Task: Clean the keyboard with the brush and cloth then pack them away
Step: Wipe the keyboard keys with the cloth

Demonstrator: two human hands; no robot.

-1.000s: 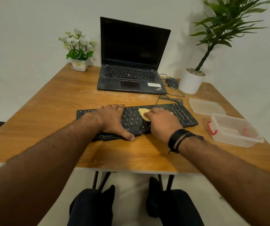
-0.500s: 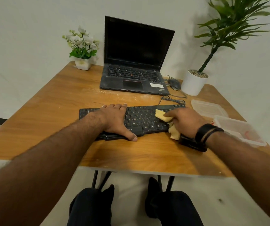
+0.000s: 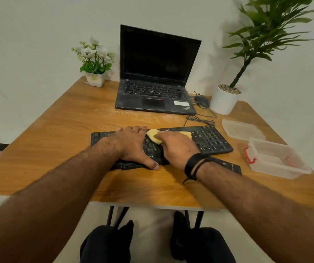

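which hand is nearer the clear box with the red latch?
Right. The right hand presses the cloth mid-keyboard, nearer the box; the left hand is farther left.

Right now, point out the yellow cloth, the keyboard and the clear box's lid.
yellow cloth (image 3: 153,136): head view, bare left end beside the fingers.
keyboard (image 3: 212,138): head view, number pad keys.
lid (image 3: 241,129): head view, its flat top.
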